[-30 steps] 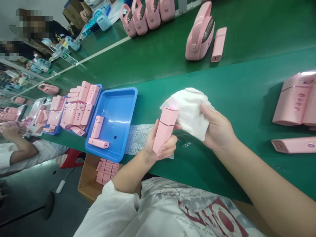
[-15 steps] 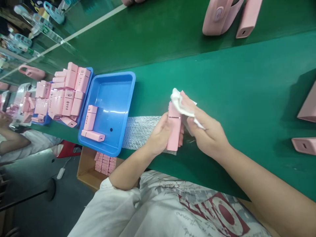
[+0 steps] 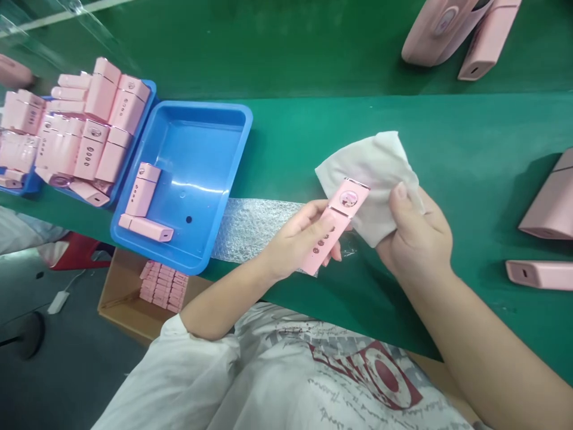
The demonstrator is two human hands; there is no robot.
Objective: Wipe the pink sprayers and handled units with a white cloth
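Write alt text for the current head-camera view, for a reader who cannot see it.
A person's left hand holds a pink device with a round picture near its top, while the right hand holds a white cloth behind the device's upper end. On the green table to the left, a blue tray holds two more pink devices.

So on my feed I've got the left forearm [image 3: 230, 292] reaching in from the lower left, with the left hand [image 3: 290, 246] curled into a grip, left thumb [image 3: 320, 230] laid over the top. The right forearm [image 3: 496, 352] slants up from the bottom right, and that right hand [image 3: 416, 236] is pinching, right thumb [image 3: 403, 206] pointing up, near the left but apart.
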